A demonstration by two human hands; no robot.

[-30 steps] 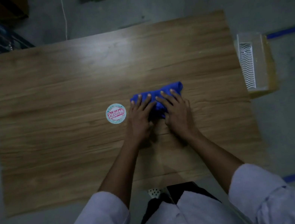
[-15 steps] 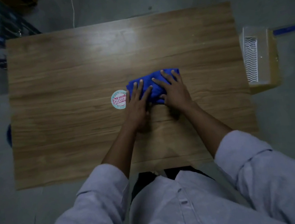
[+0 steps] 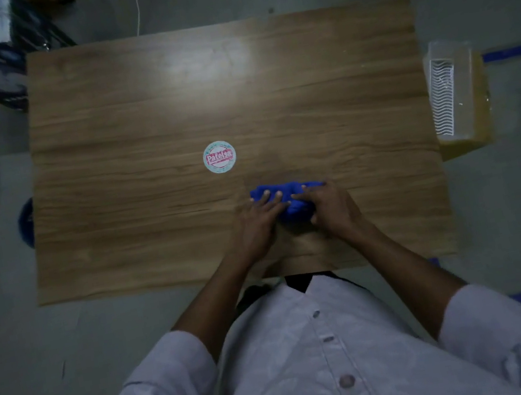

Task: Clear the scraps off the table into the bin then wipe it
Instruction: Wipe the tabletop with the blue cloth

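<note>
Table (image 3: 134,122) is lying bare along its left half; no scraps are showing there, so the wiping step appears to be the one in hand. Round sticker (image 3: 219,156) is sitting flat near the middle, apart from the cloth; it looks stuck down, so passes can probably run straight over it.

Left hand (image 3: 257,224) is resting palm down, fingers spread flat over the left end of the bunched blue cloth (image 3: 292,209), pressing it rather than gripping. Right hand (image 3: 332,207) is doing the same at the right end, fingers laid across the top and thumb tucked against the near side. Cloth is lying on the wood toward the near edge, right of centre.

Judgement: the cloth is wadded, so little of it is touching the wood. Flattening it and working in overlapping strokes would help.

Bin (image 3: 455,93) is standing off the right edge, beside the table.
</note>
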